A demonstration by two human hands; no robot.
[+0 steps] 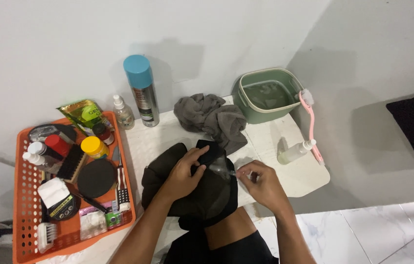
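A black shoe point(168, 171) lies on the white table point(290, 171) in front of me. My left hand point(186, 171) grips its upper part, fingers curled over the tongue. My right hand point(260, 182) pinches a small thin item at the shoe's opening; I cannot tell what it is. A clear plastic film point(220, 168) shows between the two hands.
An orange perforated basket point(26, 215) at the left holds brushes, bottles and tins. At the back stand a silver spray can with a blue cap point(142, 90), a small spray bottle point(123, 112), a grey cloth point(212, 120) and a green tub point(265, 95) of water. A pink brush point(310, 124) and a clear bottle point(295, 152) lie at the right.
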